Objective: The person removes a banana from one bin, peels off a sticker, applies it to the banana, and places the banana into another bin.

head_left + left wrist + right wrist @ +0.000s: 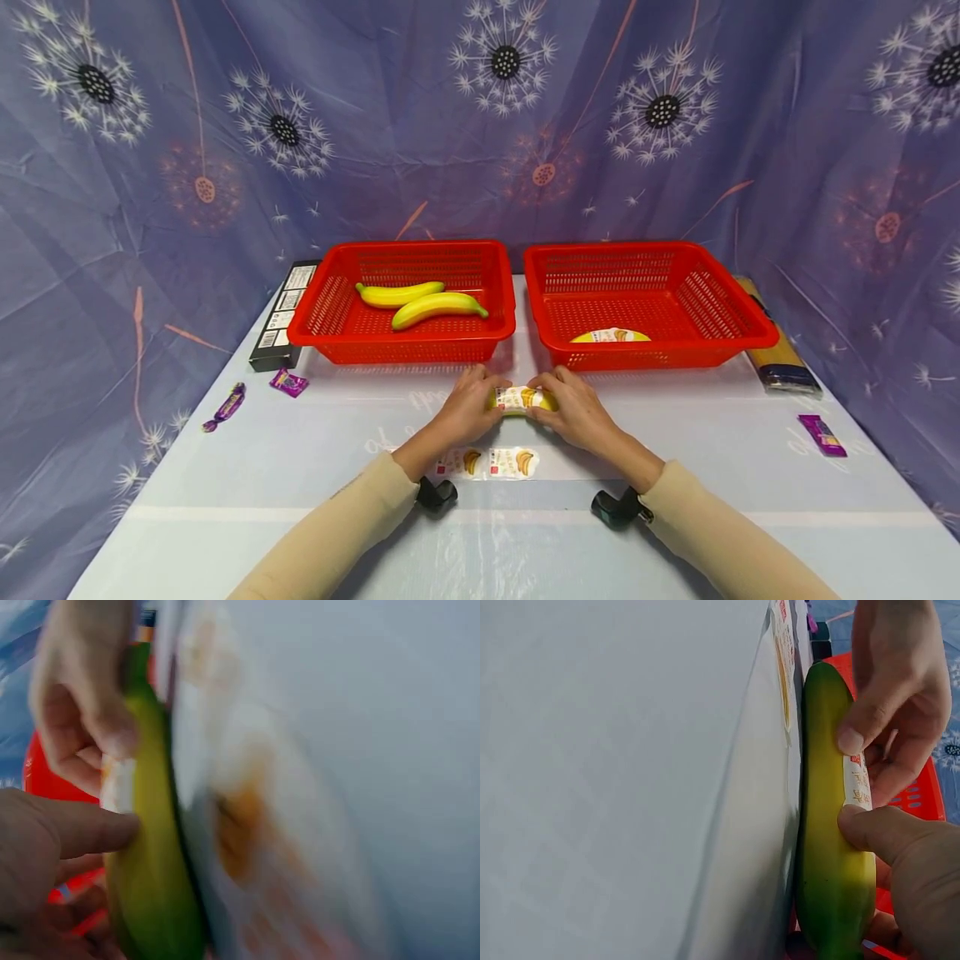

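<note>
Between both hands is a yellow banana with greenish ends, lying crosswise before the baskets. A white label with a banana picture lies along its upper side. My left hand grips the banana at the left, its thumb at the label's edge. At the other end my right hand holds it, thumb pressed at the label's opposite edge. Nearer to me on the table is a strip with two similar labels, partly covered by the left forearm; it looks blurred in the left wrist view.
Two bananas lie in the left red basket. The right red basket holds a labelled banana. A black box and purple-wrapped sweets are at left; a noodle-like pack and another purple sweet at right.
</note>
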